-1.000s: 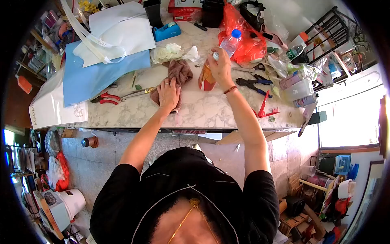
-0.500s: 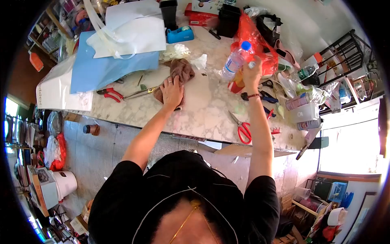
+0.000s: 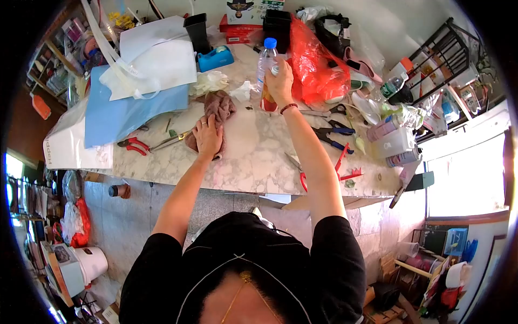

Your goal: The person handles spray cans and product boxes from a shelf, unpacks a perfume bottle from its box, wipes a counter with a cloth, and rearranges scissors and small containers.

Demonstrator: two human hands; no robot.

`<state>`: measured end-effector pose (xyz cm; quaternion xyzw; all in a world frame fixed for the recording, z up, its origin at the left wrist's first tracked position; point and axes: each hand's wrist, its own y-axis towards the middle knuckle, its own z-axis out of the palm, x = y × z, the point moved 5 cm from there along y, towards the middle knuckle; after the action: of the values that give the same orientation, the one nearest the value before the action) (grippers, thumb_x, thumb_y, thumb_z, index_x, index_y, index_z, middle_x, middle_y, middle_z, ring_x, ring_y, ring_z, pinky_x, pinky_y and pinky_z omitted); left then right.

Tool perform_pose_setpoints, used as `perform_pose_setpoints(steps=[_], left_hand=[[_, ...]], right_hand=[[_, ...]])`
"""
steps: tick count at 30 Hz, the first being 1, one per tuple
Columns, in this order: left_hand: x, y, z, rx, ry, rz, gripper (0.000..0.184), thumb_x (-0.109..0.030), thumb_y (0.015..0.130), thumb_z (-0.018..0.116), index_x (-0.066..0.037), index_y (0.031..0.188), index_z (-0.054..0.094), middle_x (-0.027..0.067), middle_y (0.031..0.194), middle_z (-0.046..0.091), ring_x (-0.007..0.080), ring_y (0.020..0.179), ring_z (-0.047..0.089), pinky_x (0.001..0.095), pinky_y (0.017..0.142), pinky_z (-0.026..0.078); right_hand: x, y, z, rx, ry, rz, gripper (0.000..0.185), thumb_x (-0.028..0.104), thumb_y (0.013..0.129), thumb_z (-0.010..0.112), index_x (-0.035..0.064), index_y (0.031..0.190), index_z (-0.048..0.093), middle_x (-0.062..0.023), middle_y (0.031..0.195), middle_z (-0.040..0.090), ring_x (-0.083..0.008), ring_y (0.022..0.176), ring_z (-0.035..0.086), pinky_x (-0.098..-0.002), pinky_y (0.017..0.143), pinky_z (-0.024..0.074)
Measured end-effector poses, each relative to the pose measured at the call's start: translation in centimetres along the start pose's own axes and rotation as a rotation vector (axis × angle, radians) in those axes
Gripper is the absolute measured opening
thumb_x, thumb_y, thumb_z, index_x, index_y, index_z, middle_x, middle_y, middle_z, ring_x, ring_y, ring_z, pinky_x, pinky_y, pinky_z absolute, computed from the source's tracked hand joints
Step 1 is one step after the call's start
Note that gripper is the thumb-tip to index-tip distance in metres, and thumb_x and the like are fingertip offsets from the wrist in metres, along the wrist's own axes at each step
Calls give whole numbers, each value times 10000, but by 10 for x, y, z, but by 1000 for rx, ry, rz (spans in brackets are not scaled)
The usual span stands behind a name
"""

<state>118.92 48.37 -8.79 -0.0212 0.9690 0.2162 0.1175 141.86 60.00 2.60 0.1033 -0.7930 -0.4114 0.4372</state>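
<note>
Two hands over the marble-patterned table (image 3: 248,156): the left hand (image 3: 208,139) lies spread, released, on a crumpled brown towel (image 3: 220,106), covering part of it. The right hand (image 3: 280,85) grips a white-capped bottle (image 3: 267,102), mostly masked, its orange-red lower part peeking out! Just beside stands a blue-capped bottle (image 3: 265,66), while the right forearm (image 3: 315,156) partly hides red-handled scissors (image 3: 303,181).

We see little of the red-orange container (image 3: 267,102) behind the right grip (image 3: 279,84); the right forearm (image 3: 310,148) hides part of the scissors (image 3: 294,162) (one handle, mostly).
</note>
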Motion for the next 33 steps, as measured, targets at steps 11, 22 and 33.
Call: perform_pose_setpoints(steps=[11, 22, 33], left_hand=[[-2, 0, -10, 32, 4, 5, 469, -240, 766, 580, -76, 1177, 427, 147, 1103, 460, 310, 1040, 410, 456, 855, 313], [-2, 2, -4, 38, -20, 9, 469, -229, 763, 579, -77, 1181, 430, 152, 1125, 451, 310, 1074, 390, 449, 873, 306], [-2, 2, -2, 30, 28, 28, 440, -249, 778, 563, -67, 1158, 438, 156, 1125, 465, 318, 1054, 401, 445, 863, 311]], right_hand=[[-110, 12, -24, 160, -608, 251, 851, 410, 642, 702, -1, 1272, 304, -213, 1274, 362, -350, 1141, 375, -442, 924, 341], [-195, 49, -14, 389, -624, 228, 399, 122, 680, 533, 2, 1061, 526, -231, 834, 610, -358, 759, 603, -400, 664, 490], [-190, 168, -169, -217, 176, 338, 321, -41, 627, 389, -43, 824, 642, -83, 710, 611, -158, 626, 549, -265, 586, 451]])
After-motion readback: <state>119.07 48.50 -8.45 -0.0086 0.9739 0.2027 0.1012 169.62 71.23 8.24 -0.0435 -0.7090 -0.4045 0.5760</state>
